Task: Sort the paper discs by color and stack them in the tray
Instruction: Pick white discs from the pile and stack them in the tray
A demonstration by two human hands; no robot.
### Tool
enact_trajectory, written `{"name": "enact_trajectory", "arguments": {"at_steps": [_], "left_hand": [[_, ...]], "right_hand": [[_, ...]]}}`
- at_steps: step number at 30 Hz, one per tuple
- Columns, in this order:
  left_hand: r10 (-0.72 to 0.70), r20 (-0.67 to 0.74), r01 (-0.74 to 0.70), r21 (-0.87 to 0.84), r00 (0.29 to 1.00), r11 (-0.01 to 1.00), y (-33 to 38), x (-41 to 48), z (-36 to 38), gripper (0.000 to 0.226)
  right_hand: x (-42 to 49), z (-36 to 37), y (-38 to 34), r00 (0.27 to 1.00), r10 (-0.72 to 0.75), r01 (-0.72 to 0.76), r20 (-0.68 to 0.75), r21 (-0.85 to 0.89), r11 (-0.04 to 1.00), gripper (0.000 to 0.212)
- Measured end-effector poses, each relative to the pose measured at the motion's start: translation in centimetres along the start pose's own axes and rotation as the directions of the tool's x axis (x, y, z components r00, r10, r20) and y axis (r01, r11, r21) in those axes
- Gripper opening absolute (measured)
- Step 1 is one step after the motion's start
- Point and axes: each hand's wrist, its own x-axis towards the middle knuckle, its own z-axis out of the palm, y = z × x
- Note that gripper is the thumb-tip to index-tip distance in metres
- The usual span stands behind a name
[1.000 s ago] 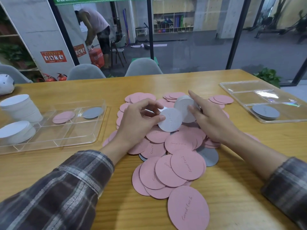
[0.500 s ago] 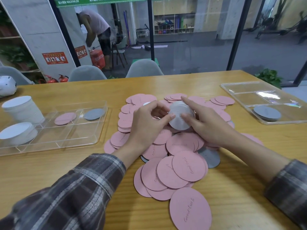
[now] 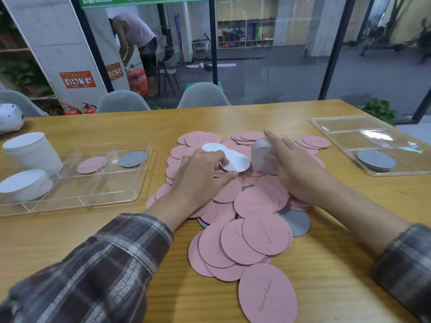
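Note:
A heap of pink paper discs (image 3: 254, 201) covers the middle of the table, with a few grey discs (image 3: 296, 221) showing under it. My left hand (image 3: 200, 176) lies on the heap and pinches a white disc (image 3: 236, 162); a second white disc (image 3: 213, 147) lies just behind it. My right hand (image 3: 296, 166) grips a small stack of white discs (image 3: 261, 151) held on edge. The clear tray (image 3: 70, 197) at the left holds two white stacks (image 3: 23, 185), one pink disc (image 3: 92, 164) and one grey disc (image 3: 133, 159).
A second clear tray (image 3: 345, 127) at the right holds a grey stack (image 3: 375, 159). Grey chairs (image 3: 203, 95) stand behind the table's far edge. A person bends over beyond the glass wall. A white object (image 3: 10, 116) sits at the far left.
My hands have parted. The left hand has moved down to the heap with a white disc, and the right hand has kept the white stack, tilted on edge.

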Motion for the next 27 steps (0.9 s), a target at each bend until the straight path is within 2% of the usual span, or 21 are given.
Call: {"name": "enact_trajectory", "arguments": {"at_steps": [3, 8, 11, 13, 20, 27], "left_hand": [[0.051, -0.027, -0.051, -0.029, 0.998, 0.998, 0.0, -0.1, -0.1, 0.034], [0.159, -0.168, -0.179, -0.113, 0.973, 0.977, -0.1, -0.1, -0.3, 0.018], [0.14, -0.275, -0.196, -0.19, 0.951, 0.962, 0.3, -0.1, -0.6, 0.012], [0.068, -0.31, -0.168, -0.309, 0.948, 0.936, 0.7, -0.1, -0.9, 0.011], [-0.187, -0.153, 0.034, -0.679, 0.97, 0.733, 1.4, -0.4, -1.0, 0.011], [-0.195, -0.067, 0.094, -0.695, 0.978, 0.713, 2.1, -0.4, -0.3, 0.017]], "right_hand": [[-0.1, -0.3, -0.2, 0.999, 0.035, -0.035, -0.006, 0.04, 0.999, 0.056], [-0.2, -0.7, -0.2, 0.997, 0.065, -0.061, -0.034, 0.101, 0.993, 0.055], [-0.2, -1.0, -0.3, 0.998, 0.04, -0.034, -0.054, 0.118, 0.992, 0.055], [-0.2, -1.1, -0.5, 0.997, 0.019, -0.01, -0.068, 0.135, 0.991, 0.056], [-0.5, -0.7, -0.9, 0.995, 0.082, -0.064, -0.049, 0.298, 0.952, 0.053], [-0.4, 0.1, -0.8, 0.993, 0.113, -0.107, 0.015, 0.472, 0.875, 0.046]]}}
